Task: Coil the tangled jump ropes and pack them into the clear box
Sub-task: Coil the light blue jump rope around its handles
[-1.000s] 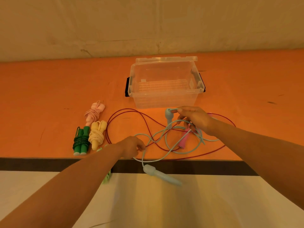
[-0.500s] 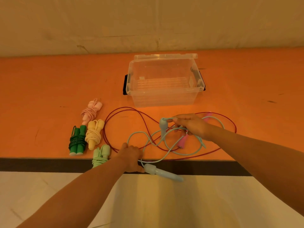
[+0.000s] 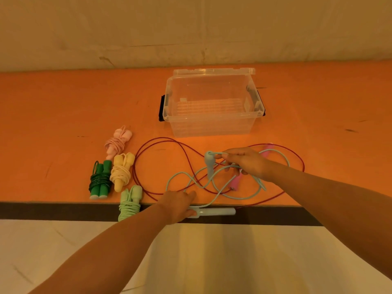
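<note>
Orange surface (image 3: 63, 107) viewed from above, set against a pale wall (image 3: 191, 28). Clear box (image 3: 212, 126) standing upright toward the back of the surface, lid off or folded behind, interior holding no ropes. Black latches visible at both ends.

Four coiled jump ropes grouped left of centre: pink bundle (image 3: 117, 141) farthest back, yellow bundle (image 3: 122, 171) just in front of it, dark green bundle (image 3: 100, 180) beside the yellow on the left, light green bundle (image 3: 129, 201) nearest, overhanging the front edge of the surface.

Two ropes uncoiled and tangled together in front of the box. Red cord (image 3: 161, 143) spread in wide loops, with pink handle (image 3: 236, 181) lying among them and a second pink handle partly hidden behind the right hand. Light blue rope (image 3: 239, 196) looped over and under the red cord.

Right hand (image 3: 246, 161) raised just above the tangle, fingers curled and pinching the blue cord where it enters the upper blue handle (image 3: 209, 161), which hangs tip-down. Left hand (image 3: 178, 203) at the front edge of the surface, palm down, fingers curled over one end of the lower blue handle (image 3: 216, 211), which lies sideways along the dark front edge (image 3: 53, 210). Exact grip on that handle hidden beneath the hand. Hands well apart, joined only by the blue rope.
</note>
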Motion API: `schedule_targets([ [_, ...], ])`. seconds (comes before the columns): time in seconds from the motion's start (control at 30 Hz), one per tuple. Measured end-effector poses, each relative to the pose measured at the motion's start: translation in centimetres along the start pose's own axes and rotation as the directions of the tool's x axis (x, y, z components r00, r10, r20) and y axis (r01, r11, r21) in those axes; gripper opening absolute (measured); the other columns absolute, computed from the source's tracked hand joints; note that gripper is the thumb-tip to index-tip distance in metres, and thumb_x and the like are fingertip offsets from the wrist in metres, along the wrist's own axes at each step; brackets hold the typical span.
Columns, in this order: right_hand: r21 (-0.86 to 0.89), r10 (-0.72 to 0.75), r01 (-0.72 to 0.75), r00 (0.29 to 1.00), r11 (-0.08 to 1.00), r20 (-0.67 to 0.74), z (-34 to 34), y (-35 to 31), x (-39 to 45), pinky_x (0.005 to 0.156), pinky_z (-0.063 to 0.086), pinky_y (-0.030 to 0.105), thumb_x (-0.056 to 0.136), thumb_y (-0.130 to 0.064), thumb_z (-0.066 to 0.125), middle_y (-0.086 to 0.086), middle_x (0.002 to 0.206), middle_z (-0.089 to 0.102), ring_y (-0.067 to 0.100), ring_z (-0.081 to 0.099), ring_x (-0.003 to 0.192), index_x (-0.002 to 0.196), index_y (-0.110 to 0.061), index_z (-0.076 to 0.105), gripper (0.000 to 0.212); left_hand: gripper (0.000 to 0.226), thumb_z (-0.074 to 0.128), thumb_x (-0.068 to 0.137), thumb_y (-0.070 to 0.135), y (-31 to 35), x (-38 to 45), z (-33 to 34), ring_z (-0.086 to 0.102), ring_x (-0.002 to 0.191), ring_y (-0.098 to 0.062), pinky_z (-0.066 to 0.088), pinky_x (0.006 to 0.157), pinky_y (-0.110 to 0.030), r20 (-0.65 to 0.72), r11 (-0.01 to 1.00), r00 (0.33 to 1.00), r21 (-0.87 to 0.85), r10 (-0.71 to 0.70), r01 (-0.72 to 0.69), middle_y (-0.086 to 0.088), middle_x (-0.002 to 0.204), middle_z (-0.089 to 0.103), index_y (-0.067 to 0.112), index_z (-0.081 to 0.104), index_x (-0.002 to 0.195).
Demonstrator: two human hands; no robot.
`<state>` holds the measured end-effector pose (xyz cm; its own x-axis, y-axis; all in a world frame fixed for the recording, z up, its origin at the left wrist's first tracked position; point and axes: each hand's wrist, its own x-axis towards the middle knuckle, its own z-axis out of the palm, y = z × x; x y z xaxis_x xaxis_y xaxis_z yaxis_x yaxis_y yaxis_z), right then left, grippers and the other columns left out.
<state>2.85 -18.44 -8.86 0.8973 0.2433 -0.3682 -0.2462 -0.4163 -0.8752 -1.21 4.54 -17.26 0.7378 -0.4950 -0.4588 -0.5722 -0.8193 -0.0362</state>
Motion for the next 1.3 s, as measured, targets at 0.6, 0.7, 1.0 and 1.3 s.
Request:
schedule_targets([
  [0.6,-0.784,-0.408,0.433,0.877,0.445,0.253,-0.2,3.4,0.6,0.081,0.049,0.042,0.099,-0.042,0.038,-0.002,0.108,0.06,0.019,0.057,0.1,0.129,-0.028,0.055,0.037,0.046,0.042,0.099,0.02,1.9,-1.0,1.2,0.054,0.102,-0.028,0.039,0.065,-0.034,-0.028,0.989,0.997,0.128,0.072,-0.068,-0.011,0.127,0.043,0.017,0.027,0.143],
  [0.7,-0.811,-0.507,0.5,0.806,0.303,0.307,-0.3,3.6,0.5,0.072,0.05,0.04,0.097,-0.047,0.026,0.002,0.101,0.062,0.022,0.059,0.091,0.124,-0.022,0.059,0.05,0.051,0.049,0.096,0.017,1.7,-0.7,1.4,0.047,0.11,-0.028,0.04,0.071,-0.036,-0.031,0.982,0.996,0.173,0.08,-0.073,-0.011,0.133,0.034,0.018,0.027,0.142],
  [1.0,-0.872,-0.578,0.489,0.705,-0.022,0.41,-1.4,4.9,0.2,0.058,0.046,0.031,0.094,-0.042,0.028,-0.002,0.086,0.063,0.017,0.06,0.072,0.107,-0.022,0.068,0.047,0.046,0.05,0.091,0.008,1.6,0.9,1.6,0.053,0.107,-0.033,0.035,0.101,-0.042,-0.169,0.929,0.967,0.348,0.192,-0.124,-0.016,0.122,0.052,0.004,0.034,0.134],
  [1.3,-0.917,-0.645,0.394,0.685,-0.064,0.339,-2.8,6.2,0.4,0.055,0.043,0.03,0.092,-0.039,0.032,0.001,0.078,0.06,0.02,0.058,0.065,0.099,-0.019,0.069,0.043,0.063,0.082,0.057,0.004,-4.0,-0.1,-0.8,0.061,0.075,-0.026,0.05,0.058,-0.036,-0.423,0.978,0.896,0.091,-0.135,0.19,-0.011,0.1,0.058,0.009,0.05,0.111],
])
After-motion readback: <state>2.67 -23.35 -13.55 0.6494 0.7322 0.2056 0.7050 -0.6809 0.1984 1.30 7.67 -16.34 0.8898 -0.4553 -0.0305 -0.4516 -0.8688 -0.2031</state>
